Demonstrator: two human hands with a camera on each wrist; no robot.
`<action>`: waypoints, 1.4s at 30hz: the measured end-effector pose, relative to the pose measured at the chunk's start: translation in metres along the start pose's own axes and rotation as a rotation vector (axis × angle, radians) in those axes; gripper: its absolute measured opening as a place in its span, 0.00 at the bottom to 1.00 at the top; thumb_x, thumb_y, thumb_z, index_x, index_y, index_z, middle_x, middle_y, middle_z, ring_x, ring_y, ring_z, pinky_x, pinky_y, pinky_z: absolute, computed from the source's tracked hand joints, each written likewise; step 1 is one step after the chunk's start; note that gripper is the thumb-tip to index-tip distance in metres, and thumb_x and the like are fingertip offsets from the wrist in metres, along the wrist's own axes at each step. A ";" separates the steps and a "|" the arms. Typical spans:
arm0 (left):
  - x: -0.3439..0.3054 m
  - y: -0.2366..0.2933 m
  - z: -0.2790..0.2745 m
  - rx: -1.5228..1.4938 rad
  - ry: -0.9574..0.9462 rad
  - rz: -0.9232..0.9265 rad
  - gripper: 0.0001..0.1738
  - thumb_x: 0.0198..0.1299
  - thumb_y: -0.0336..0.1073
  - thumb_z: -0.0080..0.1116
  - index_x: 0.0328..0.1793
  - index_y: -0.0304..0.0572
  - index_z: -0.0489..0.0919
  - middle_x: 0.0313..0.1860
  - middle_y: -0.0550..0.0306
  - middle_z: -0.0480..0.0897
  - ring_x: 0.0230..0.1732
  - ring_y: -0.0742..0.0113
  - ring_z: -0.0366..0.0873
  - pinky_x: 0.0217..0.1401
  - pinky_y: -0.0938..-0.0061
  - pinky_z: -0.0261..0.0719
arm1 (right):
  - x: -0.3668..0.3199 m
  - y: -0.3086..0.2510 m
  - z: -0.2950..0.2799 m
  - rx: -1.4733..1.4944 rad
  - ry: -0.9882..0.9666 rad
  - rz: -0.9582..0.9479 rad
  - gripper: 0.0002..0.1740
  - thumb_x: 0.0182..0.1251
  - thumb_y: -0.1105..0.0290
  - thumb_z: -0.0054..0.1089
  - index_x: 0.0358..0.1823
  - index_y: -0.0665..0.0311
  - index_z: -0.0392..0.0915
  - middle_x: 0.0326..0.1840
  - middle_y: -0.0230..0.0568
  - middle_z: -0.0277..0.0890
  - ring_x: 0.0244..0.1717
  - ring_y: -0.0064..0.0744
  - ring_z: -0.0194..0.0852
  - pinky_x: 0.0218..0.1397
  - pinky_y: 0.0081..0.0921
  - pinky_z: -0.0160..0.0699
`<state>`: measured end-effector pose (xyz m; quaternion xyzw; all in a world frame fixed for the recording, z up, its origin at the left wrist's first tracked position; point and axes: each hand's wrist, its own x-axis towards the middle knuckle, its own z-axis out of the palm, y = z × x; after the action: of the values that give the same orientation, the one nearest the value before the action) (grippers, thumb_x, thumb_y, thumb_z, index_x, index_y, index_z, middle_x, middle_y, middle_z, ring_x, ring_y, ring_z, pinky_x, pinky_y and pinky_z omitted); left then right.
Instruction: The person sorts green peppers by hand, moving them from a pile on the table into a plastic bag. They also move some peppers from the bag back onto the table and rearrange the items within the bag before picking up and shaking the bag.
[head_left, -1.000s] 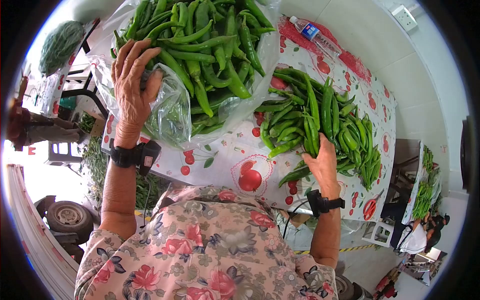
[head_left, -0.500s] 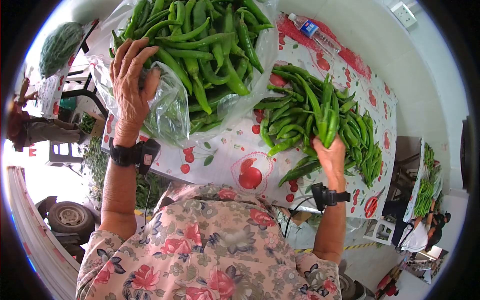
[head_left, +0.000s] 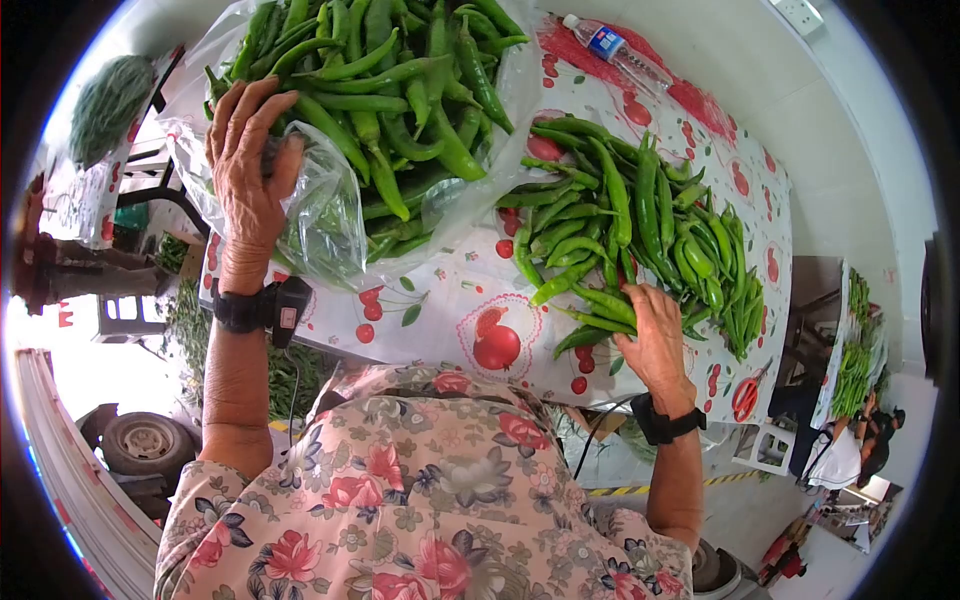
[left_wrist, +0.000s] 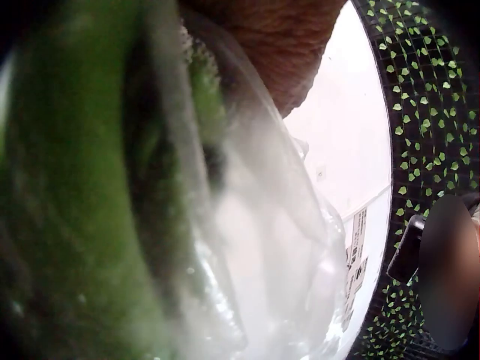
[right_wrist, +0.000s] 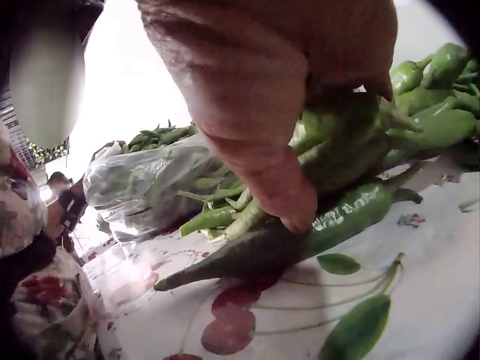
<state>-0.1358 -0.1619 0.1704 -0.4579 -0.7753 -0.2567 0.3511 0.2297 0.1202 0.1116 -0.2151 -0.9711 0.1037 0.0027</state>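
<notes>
The left hand rests on the near left side of a clear plastic bag heaped with green peppers, its fingers spread and thumb apart. Blurred green pepper and plastic fill much of the left wrist view. At the near edge of a loose pepper pile, the right hand curls its fingers round a few peppers. In the right wrist view, that hand's thumb presses on a dark green pepper lying on the cloth, with paler peppers behind it.
A water bottle lies on red netting at the table's back. Red-handled scissors lie near the right edge of the fruit-print tablecloth. Other produce tables stand at far left and right, with people at the right.
The right hand held a bunch of peppers upright half a second ago; that bunch is out of it, and the hand has moved down to the pile's near edge. The left hand keeps its place on the bag.
</notes>
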 end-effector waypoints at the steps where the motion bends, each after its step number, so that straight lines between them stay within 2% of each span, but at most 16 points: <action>1: 0.000 0.000 0.001 0.000 0.001 0.002 0.19 0.61 0.44 0.53 0.57 0.48 0.78 0.62 0.55 0.76 0.68 0.49 0.65 0.71 0.57 0.56 | -0.001 0.002 0.000 -0.001 -0.012 -0.009 0.39 0.39 0.76 0.71 0.59 0.63 0.67 0.60 0.45 0.67 0.63 0.47 0.62 0.66 0.40 0.60; 6: -0.001 0.000 0.001 0.015 0.002 -0.005 0.19 0.61 0.42 0.54 0.57 0.48 0.78 0.62 0.55 0.75 0.68 0.50 0.64 0.71 0.56 0.56 | -0.002 0.009 0.005 -0.020 -0.037 -0.155 0.40 0.37 0.75 0.73 0.59 0.62 0.68 0.60 0.45 0.67 0.62 0.50 0.61 0.68 0.40 0.59; 9: -0.001 0.001 0.000 0.015 -0.005 -0.009 0.19 0.60 0.40 0.54 0.57 0.48 0.78 0.63 0.56 0.75 0.68 0.50 0.64 0.71 0.56 0.56 | -0.001 0.007 0.002 -0.044 -0.010 -0.219 0.38 0.38 0.76 0.71 0.58 0.62 0.68 0.55 0.44 0.69 0.59 0.48 0.65 0.66 0.43 0.60; 15: -0.001 0.003 0.000 0.008 -0.013 -0.026 0.19 0.59 0.40 0.55 0.58 0.48 0.78 0.63 0.56 0.75 0.69 0.51 0.63 0.72 0.56 0.56 | -0.004 0.013 0.008 0.024 -0.113 -0.074 0.41 0.37 0.75 0.73 0.60 0.61 0.67 0.58 0.49 0.67 0.61 0.51 0.64 0.65 0.39 0.65; 18: -0.001 0.000 0.000 0.024 -0.011 -0.020 0.19 0.59 0.40 0.55 0.57 0.49 0.78 0.63 0.56 0.75 0.69 0.50 0.63 0.72 0.56 0.55 | -0.005 0.009 0.009 0.058 -0.083 -0.156 0.43 0.37 0.75 0.74 0.61 0.61 0.66 0.60 0.50 0.67 0.61 0.53 0.64 0.63 0.38 0.67; 22: -0.002 0.002 0.001 0.007 0.004 -0.038 0.20 0.58 0.40 0.55 0.57 0.49 0.79 0.62 0.56 0.75 0.69 0.50 0.64 0.72 0.56 0.55 | -0.008 0.007 0.011 0.081 -0.101 -0.110 0.43 0.38 0.75 0.73 0.62 0.61 0.66 0.60 0.52 0.68 0.59 0.55 0.67 0.62 0.39 0.68; 25: 0.000 0.006 -0.002 0.011 -0.006 -0.062 0.20 0.56 0.37 0.58 0.56 0.48 0.79 0.62 0.56 0.76 0.69 0.51 0.64 0.72 0.57 0.55 | -0.002 0.011 0.008 0.145 -0.117 -0.110 0.41 0.40 0.74 0.72 0.62 0.62 0.66 0.59 0.53 0.70 0.57 0.56 0.69 0.61 0.42 0.70; 27: 0.001 0.007 -0.004 0.013 -0.023 -0.090 0.22 0.49 0.33 0.62 0.54 0.47 0.79 0.61 0.55 0.76 0.68 0.50 0.65 0.72 0.57 0.55 | -0.002 0.016 0.013 0.154 -0.083 -0.178 0.41 0.41 0.73 0.72 0.62 0.62 0.66 0.59 0.54 0.71 0.56 0.57 0.70 0.59 0.43 0.71; 33: 0.003 0.015 -0.020 -0.088 -0.057 -0.137 0.23 0.46 0.32 0.65 0.52 0.48 0.77 0.63 0.53 0.72 0.69 0.48 0.62 0.72 0.53 0.56 | -0.005 0.012 0.017 0.145 -0.057 -0.134 0.44 0.43 0.70 0.72 0.65 0.64 0.61 0.61 0.60 0.68 0.59 0.58 0.68 0.62 0.45 0.67; 37: -0.005 0.019 -0.027 -0.131 0.020 -0.132 0.20 0.44 0.30 0.66 0.47 0.47 0.77 0.61 0.53 0.72 0.68 0.48 0.63 0.70 0.52 0.57 | 0.001 0.008 0.006 0.099 -0.117 -0.175 0.44 0.42 0.72 0.72 0.65 0.63 0.61 0.60 0.58 0.68 0.57 0.56 0.70 0.57 0.43 0.71; 38: -0.007 0.020 -0.030 -0.129 0.006 -0.131 0.20 0.44 0.29 0.65 0.46 0.46 0.77 0.61 0.52 0.71 0.68 0.48 0.63 0.70 0.51 0.58 | 0.000 0.013 0.011 0.106 -0.089 -0.220 0.43 0.42 0.71 0.71 0.63 0.62 0.63 0.58 0.56 0.70 0.55 0.55 0.71 0.55 0.43 0.73; 42: -0.015 0.015 -0.049 -0.167 -0.053 -0.115 0.18 0.44 0.26 0.64 0.44 0.45 0.76 0.62 0.50 0.71 0.68 0.47 0.63 0.68 0.51 0.61 | -0.002 0.014 0.019 0.073 -0.034 -0.192 0.38 0.43 0.69 0.68 0.61 0.62 0.66 0.56 0.55 0.71 0.54 0.55 0.72 0.54 0.43 0.74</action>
<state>-0.1027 -0.1980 0.1902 -0.4471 -0.7852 -0.3279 0.2757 0.2364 0.1285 0.0902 -0.1191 -0.9827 0.1418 0.0039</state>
